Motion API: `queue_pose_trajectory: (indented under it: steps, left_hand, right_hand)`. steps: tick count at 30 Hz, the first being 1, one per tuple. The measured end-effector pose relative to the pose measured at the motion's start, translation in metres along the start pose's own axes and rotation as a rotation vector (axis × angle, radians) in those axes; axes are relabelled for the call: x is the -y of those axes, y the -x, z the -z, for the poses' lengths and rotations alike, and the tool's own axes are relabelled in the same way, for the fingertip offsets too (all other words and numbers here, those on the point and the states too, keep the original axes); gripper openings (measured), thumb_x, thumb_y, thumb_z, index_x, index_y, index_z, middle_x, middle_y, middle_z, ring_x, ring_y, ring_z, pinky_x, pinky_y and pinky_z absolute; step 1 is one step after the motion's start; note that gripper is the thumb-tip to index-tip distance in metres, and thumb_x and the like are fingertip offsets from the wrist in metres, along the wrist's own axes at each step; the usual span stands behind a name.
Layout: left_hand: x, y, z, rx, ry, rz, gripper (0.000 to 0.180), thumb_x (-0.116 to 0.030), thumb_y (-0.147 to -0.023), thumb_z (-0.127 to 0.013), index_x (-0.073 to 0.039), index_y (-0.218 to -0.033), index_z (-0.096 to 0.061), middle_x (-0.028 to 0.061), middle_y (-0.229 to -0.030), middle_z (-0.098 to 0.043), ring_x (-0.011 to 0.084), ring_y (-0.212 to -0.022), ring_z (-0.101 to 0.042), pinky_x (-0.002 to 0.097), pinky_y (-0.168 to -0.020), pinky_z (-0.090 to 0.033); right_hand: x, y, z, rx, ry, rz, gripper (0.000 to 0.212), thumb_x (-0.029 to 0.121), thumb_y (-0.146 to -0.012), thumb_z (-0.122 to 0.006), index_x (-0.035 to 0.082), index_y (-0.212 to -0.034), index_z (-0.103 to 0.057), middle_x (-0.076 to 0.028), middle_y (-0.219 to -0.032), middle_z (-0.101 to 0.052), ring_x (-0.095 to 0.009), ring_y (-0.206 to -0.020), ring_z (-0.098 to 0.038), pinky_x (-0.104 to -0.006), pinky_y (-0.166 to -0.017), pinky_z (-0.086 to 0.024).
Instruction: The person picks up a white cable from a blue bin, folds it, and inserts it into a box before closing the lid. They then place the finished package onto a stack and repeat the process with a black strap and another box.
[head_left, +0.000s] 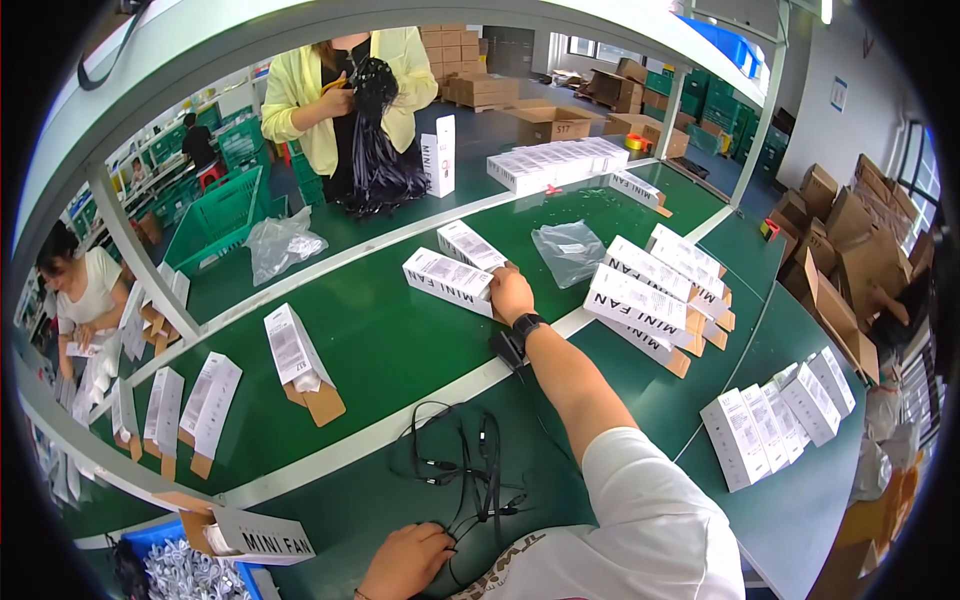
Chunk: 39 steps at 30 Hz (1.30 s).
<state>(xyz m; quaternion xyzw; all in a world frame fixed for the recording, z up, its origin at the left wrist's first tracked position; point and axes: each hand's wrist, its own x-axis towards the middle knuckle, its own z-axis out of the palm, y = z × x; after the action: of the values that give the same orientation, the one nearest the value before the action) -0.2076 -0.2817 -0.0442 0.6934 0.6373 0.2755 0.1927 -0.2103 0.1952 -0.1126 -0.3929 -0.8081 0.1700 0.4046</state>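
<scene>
My right hand (512,293) reaches out over the green conveyor belt, its fingers closed on the flap end of a white printed carton (447,278). Right behind that carton lies a second white carton (470,245), close to my fingertips. A dark band with a black device (508,348) sits at my right wrist. Low in the view, my left hand (408,562) lies on the green worktop, fingers loosely extended beside a loose bunch of black cables (465,470). Its fingertips touch or nearly touch one cable.
Stacked white cartons (640,300) with brown flaps lie right of my arm; more cartons (770,425) stand farther right. A clear plastic bag (568,252) rests on the belt. A blue bin (160,535) stands lower left. Across the belt, a person in yellow (290,100) holds black cables.
</scene>
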Motion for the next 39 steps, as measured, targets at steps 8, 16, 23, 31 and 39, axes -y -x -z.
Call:
queue_pose_trajectory:
  steps: [8,16,23,31,39]
  left_hand:
    - [-0.004,0.004,0.007,-0.002,0.038,0.068,0.011,-0.006,-0.079,-0.062,0.001,-0.088,-0.061,0.0161,-0.089,-0.056,0.037,-0.085,-0.054,0.0416,-0.074,-0.045]
    - [0.007,0.004,0.004,0.034,-0.021,0.062,0.014,-0.012,-0.075,-0.068,-0.005,-0.087,-0.065,0.0094,-0.088,-0.06,0.0301,-0.083,-0.058,0.038,-0.071,-0.047]
    - [-0.006,0.001,0.007,0.009,0.015,0.042,0.012,-0.008,-0.078,-0.064,-0.001,-0.088,-0.063,0.0144,-0.088,-0.057,0.035,-0.084,-0.056,0.0403,-0.073,-0.046]
    - [-0.008,0.002,0.004,0.006,0.027,0.037,0.011,-0.004,-0.079,-0.063,0.001,-0.088,-0.061,0.0176,-0.088,-0.055,0.0382,-0.084,-0.054,0.0414,-0.074,-0.045]
    - [-0.007,-0.002,0.005,-0.007,0.058,0.037,0.01,-0.004,-0.08,-0.062,0.001,-0.088,-0.061,0.0177,-0.089,-0.055,0.0382,-0.085,-0.054,0.0416,-0.073,-0.045]
  right_hand:
    - [0.042,0.047,0.105,0.09,0.023,0.255,0.011,0.01,-0.079,-0.057,0.001,-0.083,-0.063,-0.017,-0.093,-0.063,-0.037,-0.087,-0.06,-0.0431,-0.076,-0.049]
    - [-0.01,0.037,0.167,0.02,-0.005,0.261,0.014,0.01,-0.076,-0.061,0.001,-0.086,-0.064,-0.016,-0.093,-0.064,-0.036,-0.084,-0.06,-0.0419,-0.075,-0.049]
    - [-0.024,0.015,0.18,0.057,-0.057,0.043,0.011,0.009,-0.075,-0.062,0.002,-0.083,-0.067,-0.016,-0.088,-0.067,-0.034,-0.082,-0.063,-0.0382,-0.073,-0.05]
    - [-0.002,0.014,0.201,0.104,-0.321,-0.091,0.016,-0.001,-0.08,-0.055,-0.001,-0.09,-0.068,-0.01,-0.084,-0.068,-0.018,-0.073,-0.065,-0.029,-0.067,-0.051]
    - [0.037,0.007,0.304,0.072,-0.849,-0.165,0.014,0.002,-0.088,-0.052,0.001,-0.092,-0.065,-0.007,-0.08,-0.066,-0.012,-0.071,-0.064,-0.0251,-0.06,-0.051]
